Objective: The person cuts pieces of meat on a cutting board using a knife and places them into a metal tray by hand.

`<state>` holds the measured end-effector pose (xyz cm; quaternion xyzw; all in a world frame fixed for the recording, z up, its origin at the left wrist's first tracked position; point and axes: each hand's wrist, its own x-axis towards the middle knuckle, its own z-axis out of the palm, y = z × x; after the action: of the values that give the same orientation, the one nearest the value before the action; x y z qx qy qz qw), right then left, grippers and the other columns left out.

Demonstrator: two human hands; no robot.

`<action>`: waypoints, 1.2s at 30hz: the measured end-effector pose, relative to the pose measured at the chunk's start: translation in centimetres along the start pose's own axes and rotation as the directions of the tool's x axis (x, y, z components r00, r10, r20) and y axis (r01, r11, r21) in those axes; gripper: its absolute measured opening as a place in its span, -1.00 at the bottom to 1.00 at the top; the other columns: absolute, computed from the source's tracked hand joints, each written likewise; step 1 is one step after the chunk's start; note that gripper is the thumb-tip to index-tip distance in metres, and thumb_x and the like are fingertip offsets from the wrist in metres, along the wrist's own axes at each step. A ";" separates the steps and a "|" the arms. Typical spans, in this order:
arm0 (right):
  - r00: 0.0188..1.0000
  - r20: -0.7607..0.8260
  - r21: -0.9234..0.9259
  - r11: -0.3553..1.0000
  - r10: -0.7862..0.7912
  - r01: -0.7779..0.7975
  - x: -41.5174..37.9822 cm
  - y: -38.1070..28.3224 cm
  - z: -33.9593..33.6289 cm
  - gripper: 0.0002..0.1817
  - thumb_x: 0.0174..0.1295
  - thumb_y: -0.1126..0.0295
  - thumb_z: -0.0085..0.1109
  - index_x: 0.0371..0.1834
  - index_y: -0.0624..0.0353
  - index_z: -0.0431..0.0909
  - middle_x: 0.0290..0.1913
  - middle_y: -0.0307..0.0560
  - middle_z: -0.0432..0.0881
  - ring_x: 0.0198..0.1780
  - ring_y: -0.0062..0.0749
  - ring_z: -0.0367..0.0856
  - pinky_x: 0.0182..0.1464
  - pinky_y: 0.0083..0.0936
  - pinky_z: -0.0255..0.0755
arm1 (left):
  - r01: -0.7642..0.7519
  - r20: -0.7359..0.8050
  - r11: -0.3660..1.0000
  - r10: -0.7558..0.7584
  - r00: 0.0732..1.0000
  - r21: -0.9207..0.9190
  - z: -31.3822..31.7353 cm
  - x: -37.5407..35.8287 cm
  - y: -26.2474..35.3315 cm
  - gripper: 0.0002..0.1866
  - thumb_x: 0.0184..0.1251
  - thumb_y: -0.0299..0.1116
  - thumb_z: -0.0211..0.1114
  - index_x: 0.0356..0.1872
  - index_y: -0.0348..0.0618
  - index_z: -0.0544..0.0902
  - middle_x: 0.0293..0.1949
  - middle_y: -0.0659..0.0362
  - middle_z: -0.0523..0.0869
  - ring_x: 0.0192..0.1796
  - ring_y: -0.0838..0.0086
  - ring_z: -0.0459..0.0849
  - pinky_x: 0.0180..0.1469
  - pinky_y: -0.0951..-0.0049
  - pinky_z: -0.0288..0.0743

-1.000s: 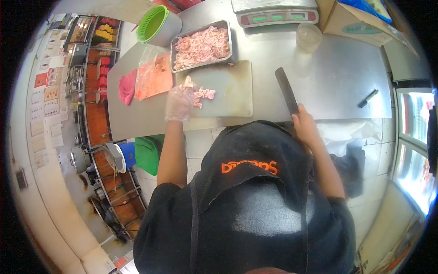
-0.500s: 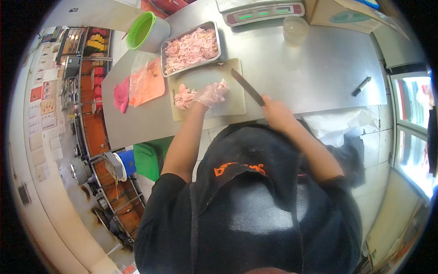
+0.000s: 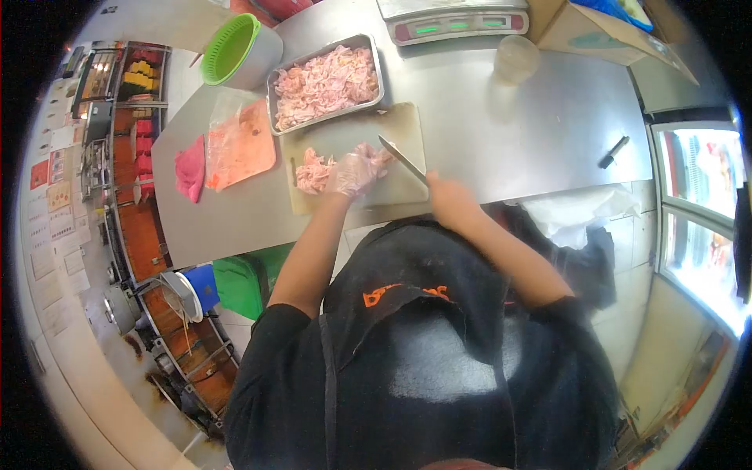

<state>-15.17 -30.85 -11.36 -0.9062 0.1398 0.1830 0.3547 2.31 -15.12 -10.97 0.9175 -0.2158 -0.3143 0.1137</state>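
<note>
My left hand [image 3: 352, 175], in a clear plastic glove, is closed on part of the pale pink raw meat strips [image 3: 313, 172] on the white cutting board [image 3: 399, 176]. Some strips stick out past its fingers on the right, and a small heap lies to its left. In my right hand [image 3: 452, 202], which looks bare, is the handle of a knife [image 3: 403, 160]. The blade slants up and left over the board, its tip near the strips by my left hand. Behind the board, a metal tray [image 3: 381, 92] holds many more pink strips.
A red-orange board [image 3: 254, 149] under clear plastic and a pink cloth [image 3: 189, 168] lie at left. Behind them stands a bucket with a green basket [image 3: 231, 48]. A scale [image 3: 458, 25], clear container [image 3: 517, 59], cardboard box [image 3: 583, 31] and black marker [image 3: 613, 153] are toward the right.
The knife and my right hand have moved left, bringing the blade closer to the meat under my left hand. The whole view has shifted slightly.
</note>
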 end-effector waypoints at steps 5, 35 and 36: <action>0.988 -0.025 0.004 0.988 0.154 -0.154 1.2 -2.2 -0.3 -0.76 0.42 0.40 -0.25 0.04 0.21 0.34 -0.17 0.34 0.65 -0.09 0.25 0.66 -0.06 0.09 0.52 | -0.117 -0.031 0.978 0.113 0.993 -0.171 -0.1 -0.5 -2.2 -0.61 0.40 0.01 0.17 -0.11 -0.14 0.64 -0.20 -0.12 0.74 -0.08 0.00 0.70 -0.02 0.10 0.53; 0.919 -0.151 -0.020 0.928 0.364 -0.371 3.5 -7.0 1.9 -0.79 0.39 0.39 -0.18 0.01 0.16 0.36 -0.18 0.28 0.69 -0.12 0.18 0.69 -0.07 0.02 0.52 | -0.670 -0.136 0.663 0.670 0.730 -0.332 -2.2 -2.3 -4.5 -0.83 0.33 -0.35 0.18 -0.23 -0.10 0.72 -0.39 0.18 0.71 -0.33 0.34 0.62 -0.19 0.36 0.49; 0.915 -0.151 -0.015 0.924 0.375 -0.382 2.9 -7.1 1.6 -0.79 0.39 0.39 -0.18 0.01 0.16 0.36 -0.18 0.28 0.69 -0.12 0.18 0.69 -0.07 0.02 0.52 | -0.301 0.024 0.643 0.445 0.895 -0.705 -2.2 -1.7 -4.0 -0.79 0.40 -0.28 0.17 -0.27 -0.17 0.69 -0.44 0.19 0.69 -0.43 0.38 0.59 -0.29 0.32 0.50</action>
<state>-10.20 -25.07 -9.49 -0.8805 0.3339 0.1848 0.2811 3.73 -10.63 -9.77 0.7094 -0.2794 -0.4289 0.4845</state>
